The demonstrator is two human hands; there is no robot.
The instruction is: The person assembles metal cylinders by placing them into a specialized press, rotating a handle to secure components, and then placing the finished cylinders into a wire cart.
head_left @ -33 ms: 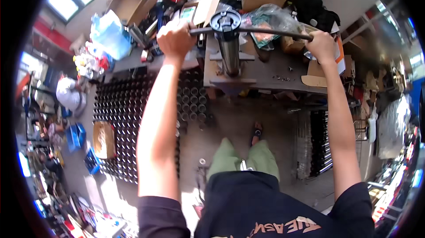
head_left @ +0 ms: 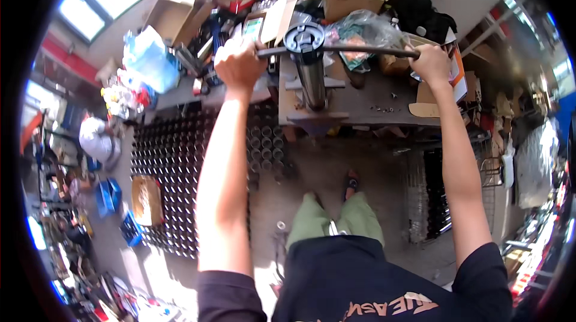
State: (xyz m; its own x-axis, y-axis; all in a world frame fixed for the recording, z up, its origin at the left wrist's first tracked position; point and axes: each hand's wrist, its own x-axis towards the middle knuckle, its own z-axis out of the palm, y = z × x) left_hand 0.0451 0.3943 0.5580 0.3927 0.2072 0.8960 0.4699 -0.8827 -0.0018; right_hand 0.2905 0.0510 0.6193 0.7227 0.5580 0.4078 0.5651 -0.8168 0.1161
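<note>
My left hand [head_left: 240, 66] is closed round the left end of a long dark bar handle [head_left: 371, 50]. My right hand [head_left: 433, 64] grips the bar's other end, both arms stretched out ahead of me. Between my hands, the bar meets a round black end fitting with holes [head_left: 304, 38] on top of a shiny dark metal cylinder [head_left: 312, 85]. The cylinder stands upright, slightly tilted in the view, in a metal clamp [head_left: 331, 83] at the front edge of the workbench [head_left: 367, 97]. How the bar joins the fitting is hard to make out.
Cardboard boxes [head_left: 354, 4], a clear plastic bag [head_left: 375, 25] and small metal parts [head_left: 384, 109] lie on the bench. Rows of dark tubes [head_left: 174, 166] stand on the floor at left, near blue crates [head_left: 108, 196]. Another person [head_left: 99, 139] bends down at far left.
My right hand and the bar's right end sit slightly lower and further left in view. My left hand is slightly lower too. The whole view has shifted a little; both grips stay closed.
</note>
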